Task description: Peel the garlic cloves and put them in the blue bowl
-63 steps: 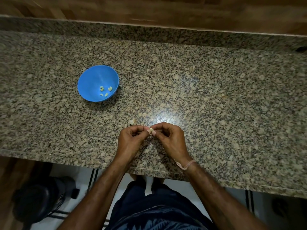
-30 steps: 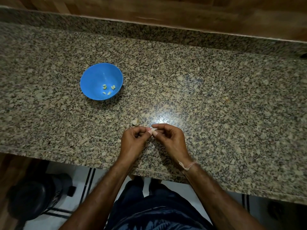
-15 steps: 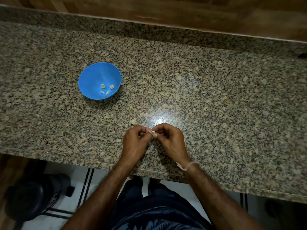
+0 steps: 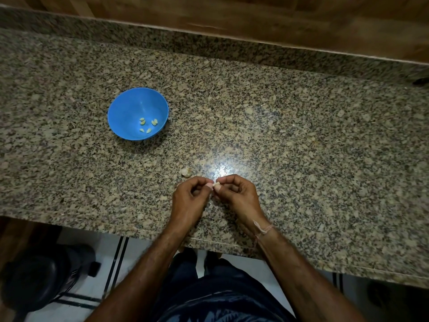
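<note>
A blue bowl [image 4: 130, 105] stands on the granite counter to the far left of my hands, with several peeled garlic cloves [image 4: 146, 125] lying in its bottom. Near the counter's front edge, my left hand [image 4: 190, 198] and my right hand [image 4: 239, 196] meet fingertip to fingertip and both pinch one small pale garlic clove [image 4: 216, 184]. Most of that clove is hidden by my fingers. Another pale garlic piece [image 4: 185, 171] lies on the counter just beyond my left hand.
The speckled granite counter [image 4: 301, 147] runs wide to both sides, with a raised granite lip and wooden wall at the back. Its front edge lies just under my wrists. A dark round object [image 4: 39, 277] stands on the floor below left.
My hands stay together on the clove, with only small finger shifts. The view has drifted slightly, and the bowl and loose garlic piece have not moved on the counter.
</note>
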{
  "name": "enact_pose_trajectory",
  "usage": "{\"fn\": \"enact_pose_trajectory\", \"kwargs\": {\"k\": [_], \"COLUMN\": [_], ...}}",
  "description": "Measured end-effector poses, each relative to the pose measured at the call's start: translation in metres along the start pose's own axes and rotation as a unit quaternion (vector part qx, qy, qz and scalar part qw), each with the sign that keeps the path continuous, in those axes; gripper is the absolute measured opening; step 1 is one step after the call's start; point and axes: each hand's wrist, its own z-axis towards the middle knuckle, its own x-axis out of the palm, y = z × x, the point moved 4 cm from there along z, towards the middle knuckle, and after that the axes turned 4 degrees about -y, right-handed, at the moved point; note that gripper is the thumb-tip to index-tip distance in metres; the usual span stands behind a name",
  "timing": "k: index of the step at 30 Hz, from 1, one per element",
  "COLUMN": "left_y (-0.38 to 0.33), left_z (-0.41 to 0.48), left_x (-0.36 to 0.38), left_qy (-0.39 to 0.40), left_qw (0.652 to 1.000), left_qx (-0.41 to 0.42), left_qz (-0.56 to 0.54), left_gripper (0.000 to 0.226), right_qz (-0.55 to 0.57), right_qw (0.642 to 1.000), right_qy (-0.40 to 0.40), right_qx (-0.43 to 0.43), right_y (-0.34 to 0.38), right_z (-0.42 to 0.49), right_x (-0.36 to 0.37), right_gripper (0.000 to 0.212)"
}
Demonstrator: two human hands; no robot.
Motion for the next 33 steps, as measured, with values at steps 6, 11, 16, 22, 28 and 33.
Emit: {"fn": "enact_pose_trajectory", "kwargs": {"k": [6, 11, 16, 22, 28, 33], "left_y": [0.003, 0.004, 0.004, -0.001, -0.003, -0.01], "left_z": [0.002, 0.004, 0.005, 0.002, 0.002, -0.003], "left_x": [-0.001, 0.0, 0.003, 0.003, 0.005, 0.008], "left_qy": [-0.02, -0.02, -0.01, -0.033, -0.049, -0.04], "left_qw": [0.999, 0.999, 0.997, 0.999, 0.998, 0.997], "left_qx": [0.007, -0.027, -0.074, -0.017, 0.012, 0.03], "left_qz": [0.034, 0.035, -0.017, 0.013, 0.034, 0.052], "left_gripper": [0.001, 0.006, 0.013, 0.008, 0.009, 0.012], "right_qz": [-0.042, -0.157, -0.131, 0.004, -0.028, -0.099], "right_qw": [0.999, 0.982, 0.989, 0.998, 0.998, 0.994], "right_qy": [0.0, 0.005, -0.017, -0.014, -0.018, -0.016], "right_qx": [-0.011, -0.1, -0.073, 0.069, 0.05, -0.036], "right_y": [0.0, 0.005, 0.003, -0.006, -0.003, -0.002], "right_z": [0.001, 0.004, 0.002, -0.003, -0.001, -0.001], "right_x": [-0.001, 0.003, 0.002, 0.005, 0.005, 0.005], "right_gripper": [0.015, 0.01, 0.009, 0.003, 0.015, 0.029]}}
